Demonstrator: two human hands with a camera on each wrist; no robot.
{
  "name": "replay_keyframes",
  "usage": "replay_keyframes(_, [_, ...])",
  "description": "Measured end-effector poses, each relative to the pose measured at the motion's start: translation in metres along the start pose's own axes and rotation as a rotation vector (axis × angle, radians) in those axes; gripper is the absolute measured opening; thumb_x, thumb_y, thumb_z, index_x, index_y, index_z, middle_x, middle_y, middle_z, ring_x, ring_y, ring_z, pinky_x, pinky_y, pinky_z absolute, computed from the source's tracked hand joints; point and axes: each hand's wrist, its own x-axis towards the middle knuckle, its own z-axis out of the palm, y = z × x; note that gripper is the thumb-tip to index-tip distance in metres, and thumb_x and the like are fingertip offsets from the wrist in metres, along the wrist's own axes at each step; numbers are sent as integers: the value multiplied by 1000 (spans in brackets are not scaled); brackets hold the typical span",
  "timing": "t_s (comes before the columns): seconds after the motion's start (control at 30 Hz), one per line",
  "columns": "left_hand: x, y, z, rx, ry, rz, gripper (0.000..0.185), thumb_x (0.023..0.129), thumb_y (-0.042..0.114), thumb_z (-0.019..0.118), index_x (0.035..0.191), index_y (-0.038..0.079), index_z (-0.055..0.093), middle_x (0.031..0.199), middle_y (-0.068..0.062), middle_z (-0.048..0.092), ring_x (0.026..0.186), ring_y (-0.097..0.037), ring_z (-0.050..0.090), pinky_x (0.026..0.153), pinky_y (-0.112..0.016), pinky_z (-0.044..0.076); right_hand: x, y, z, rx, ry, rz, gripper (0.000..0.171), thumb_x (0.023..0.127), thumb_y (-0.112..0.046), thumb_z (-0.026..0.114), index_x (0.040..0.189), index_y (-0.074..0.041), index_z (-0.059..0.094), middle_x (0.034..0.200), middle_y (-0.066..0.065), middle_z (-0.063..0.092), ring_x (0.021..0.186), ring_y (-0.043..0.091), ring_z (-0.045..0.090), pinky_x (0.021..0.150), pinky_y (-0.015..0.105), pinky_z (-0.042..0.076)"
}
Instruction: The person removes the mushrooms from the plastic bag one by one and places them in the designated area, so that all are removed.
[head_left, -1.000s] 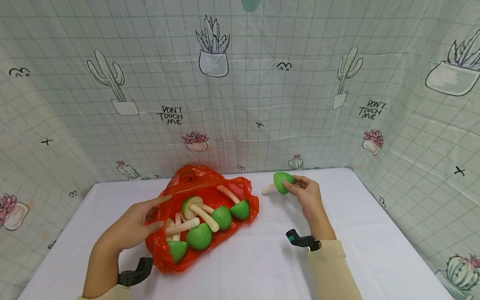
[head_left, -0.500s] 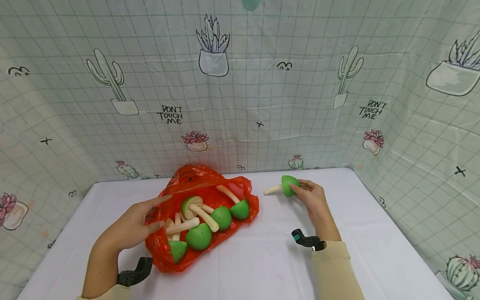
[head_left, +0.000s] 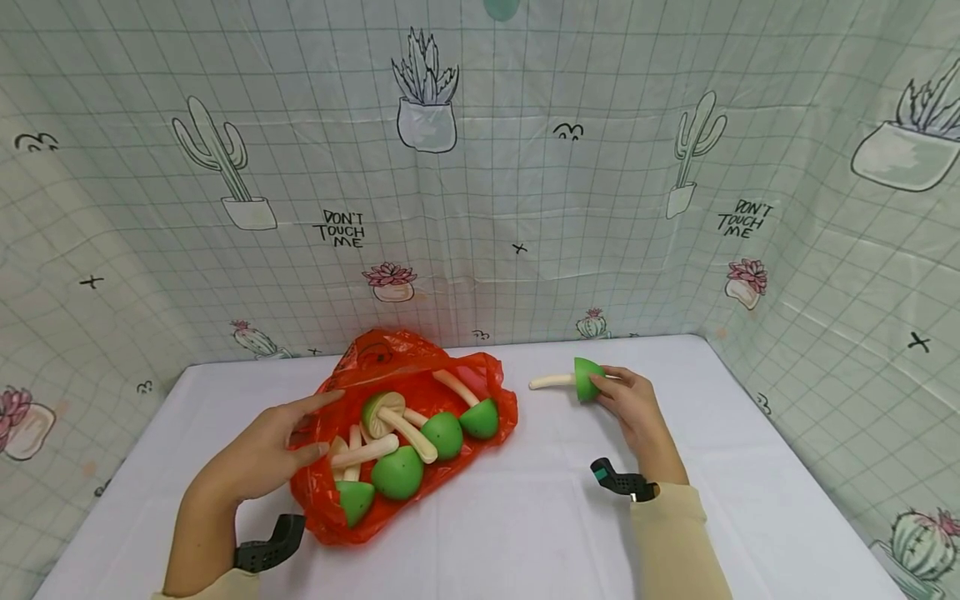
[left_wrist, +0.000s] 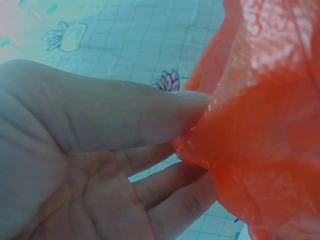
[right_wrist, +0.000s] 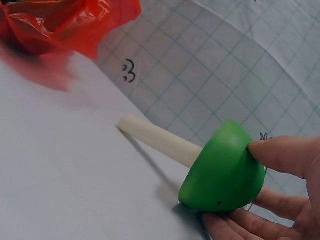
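Showing, head view: right hand [head_left: 633, 402] pinches the green cap of a toy mushroom [head_left: 581, 379] lying on the white counter [head_left: 525, 517], well apart from the red bag [head_left: 390, 367].
Bag contents: more mushrooms [head_left: 408, 446], exposed because the left hand [head_left: 266, 454] holds the mouth open.
Left wrist view: thumb [left_wrist: 125, 117] and fingers nip the bag's plastic [left_wrist: 260, 125].
Right wrist view: fingers [right_wrist: 285, 157] closed on the cap [right_wrist: 222, 172], stem [right_wrist: 160, 140] resting on the counter.

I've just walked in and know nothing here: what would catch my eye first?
A bright red plastic bag lies open on the white table, full of green-capped toy mushrooms, with the left hand pinching its edge. To its right, the right hand holds a single green-capped mushroom down at the table.
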Motion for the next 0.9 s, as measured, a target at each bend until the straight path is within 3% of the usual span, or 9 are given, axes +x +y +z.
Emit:
replay_keyframes(0.53, [0,1,-1,-16,7,-14,66,94,-4,72,154,-5,46,148,-31,54,129,-48,59,103,-61,53,1,0,-2,-51,40,-31,58,106,-14,64,154,9,41,153,30,44,141,37,49,114,36,46])
replay_keyframes(0.9, [1,1,-1,-11,-9,-57,67,94,-3,73,156,-4,45,149,-31,53,130,-49,58,100,-58,55,0,1,-3,-105,49,-50,56,105,-18,65,151,8,47,146,26,51,120,20,61,100,22,54])
